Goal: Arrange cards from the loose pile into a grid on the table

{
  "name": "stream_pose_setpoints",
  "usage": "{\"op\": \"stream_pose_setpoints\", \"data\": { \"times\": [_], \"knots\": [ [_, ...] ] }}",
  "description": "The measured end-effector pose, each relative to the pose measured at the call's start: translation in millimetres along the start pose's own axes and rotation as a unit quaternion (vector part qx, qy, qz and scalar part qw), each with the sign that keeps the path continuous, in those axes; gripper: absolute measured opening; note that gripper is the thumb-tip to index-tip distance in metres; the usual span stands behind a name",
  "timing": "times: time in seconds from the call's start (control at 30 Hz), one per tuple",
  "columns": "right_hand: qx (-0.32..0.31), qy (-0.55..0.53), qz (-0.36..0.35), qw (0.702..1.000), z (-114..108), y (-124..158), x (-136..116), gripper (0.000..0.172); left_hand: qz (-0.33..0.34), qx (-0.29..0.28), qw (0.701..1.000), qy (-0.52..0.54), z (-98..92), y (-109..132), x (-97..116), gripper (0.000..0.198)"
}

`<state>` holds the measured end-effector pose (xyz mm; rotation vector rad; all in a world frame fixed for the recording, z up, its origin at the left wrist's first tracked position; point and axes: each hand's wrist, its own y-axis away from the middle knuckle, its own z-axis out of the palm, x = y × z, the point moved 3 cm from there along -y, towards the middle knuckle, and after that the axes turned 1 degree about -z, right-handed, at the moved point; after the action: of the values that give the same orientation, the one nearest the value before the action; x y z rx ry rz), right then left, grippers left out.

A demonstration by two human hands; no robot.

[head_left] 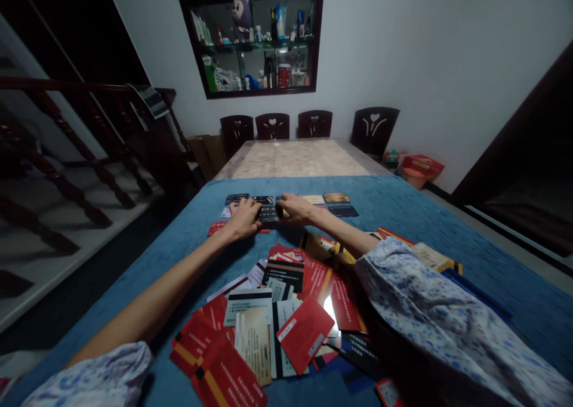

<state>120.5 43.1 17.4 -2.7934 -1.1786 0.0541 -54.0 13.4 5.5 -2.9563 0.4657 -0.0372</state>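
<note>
- Nearest the camera: patterned sleeves (447, 317), white with blue specks, at near left and near right.
- Between them, a loose pile of cards (305, 334), many red, others pale or black, overlapping at various angles.
- Past the pile, flat rows of cards, with a gold card (336, 197) at far right and a red card (216, 228) at near left.
- Among these rows, a dark card (268, 215) between two hands.
- Left hand (244, 218) at its left end, right hand (296, 210) at its right, fingers bent.
- Grip of each: touching the dark card; cannot tell whether pinching or only pressing.
- Underneath, blue cloth (179, 246) over the counter (304, 156).
- Beyond, dark chairs (271, 133).
</note>
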Motion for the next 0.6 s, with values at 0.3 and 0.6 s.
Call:
{"op": "stream_pose_setpoints", "data": {
  "times": [0.3,0.6],
  "knots": [
    [-0.005,0.012,-0.015,1.000,5.1,-38.8,-8.5,0.047,-0.023,-0.007,1.000,0.011,0.5,-8.5,-34.6,0.054],
    [-0.002,-0.007,-0.032,0.999,6.4,-74.8,-17.2,0.049,-0.045,-0.017,0.999,0.020,3.9,-21.0,-67.0,0.050]
  ]
}}
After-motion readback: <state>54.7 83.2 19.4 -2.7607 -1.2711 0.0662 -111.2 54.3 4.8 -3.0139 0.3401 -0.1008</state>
